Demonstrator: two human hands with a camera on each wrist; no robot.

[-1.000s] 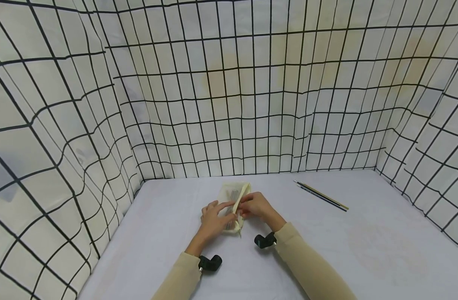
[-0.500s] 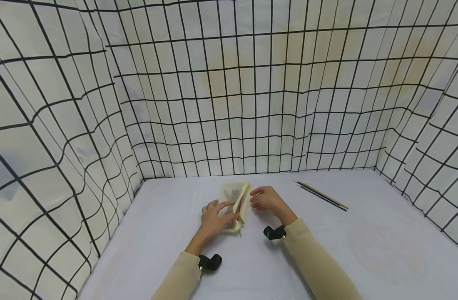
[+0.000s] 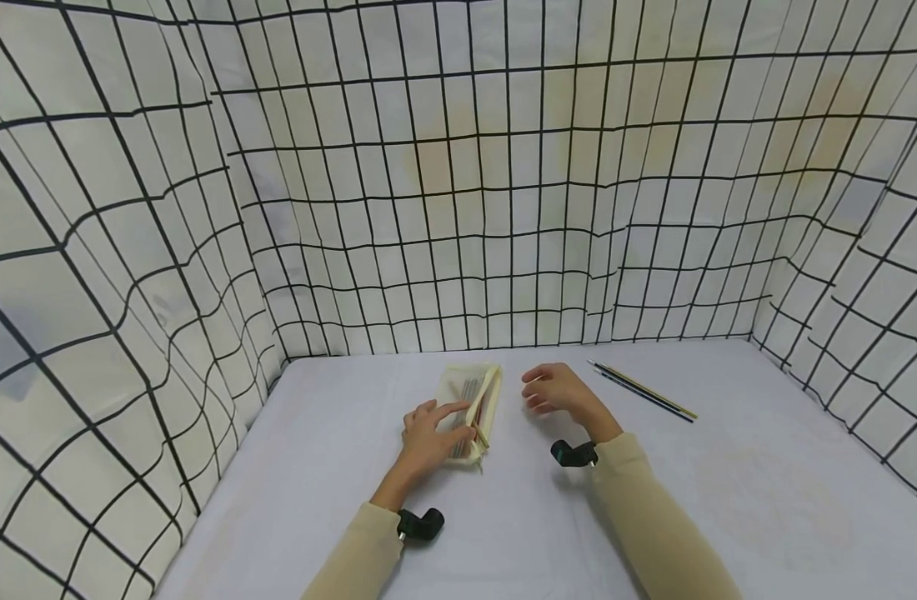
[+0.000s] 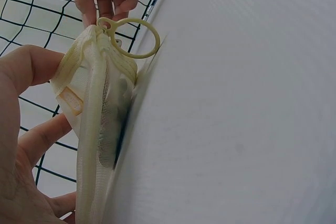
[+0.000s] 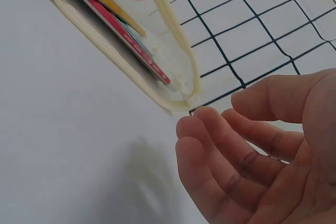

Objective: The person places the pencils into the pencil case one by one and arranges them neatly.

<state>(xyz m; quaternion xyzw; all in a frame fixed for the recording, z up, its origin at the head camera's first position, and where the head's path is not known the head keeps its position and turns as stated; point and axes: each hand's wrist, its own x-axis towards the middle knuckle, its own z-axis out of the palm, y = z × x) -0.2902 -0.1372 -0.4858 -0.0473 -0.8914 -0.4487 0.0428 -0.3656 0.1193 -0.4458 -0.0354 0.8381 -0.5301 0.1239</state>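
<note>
A translucent mesh pencil case [image 3: 464, 392] with cream edging lies on the table, its mouth gaping along the right side. My left hand [image 3: 426, 435] holds the case by its near part, thumb and fingers at the edge of the mouth. A cream ring [image 4: 153, 32] hangs at the case's near end in the left wrist view. Inside, the right wrist view shows a red-and-grey strip [image 5: 152, 66] and a yellow stick [image 5: 113, 3]. My right hand [image 3: 559, 392] hovers to the right of the case, fingers loosely bent and holding nothing.
Slim pencils [image 3: 642, 390], dark and yellowish, lie side by side at the table's back right. A white cloth covers the table [image 3: 729, 483]. White walls with a black grid [image 3: 533, 250] stand behind and at both sides.
My right hand has drawn away from the case's mouth, moving right and slightly back toward the pencils. My left hand and the pencil case have stayed put.
</note>
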